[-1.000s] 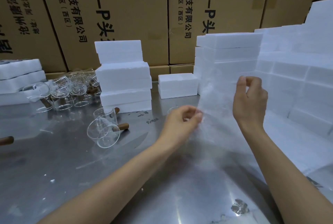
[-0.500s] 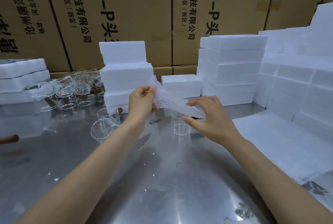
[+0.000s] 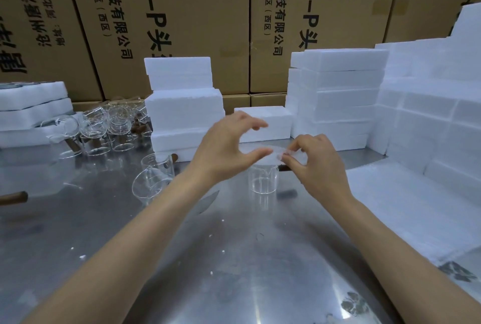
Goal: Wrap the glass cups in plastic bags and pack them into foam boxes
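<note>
1. Far left: flat foam boxes stacked at the table edge, likely the packing stock.
2. Next over: a cluster of glass cups with wooden handles, unwrapped, probably waiting their turn. Two more cups lie tipped nearer the middle.
3. Behind them, a foam stack stands against the cardboard cartons.
4. Left hand: fingers arched wide, thumb under the plastic bag, apparently spreading its mouth; a real grip can't be confirmed.
5. An upright cup stands on the steel table directly below the bag, placed so the bag can drop over it.
6. Right hand: fingertips pinch the bag's other edge, holding it taut.
7. Right: tall foam wall, with a foam sheet lying below.
</note>
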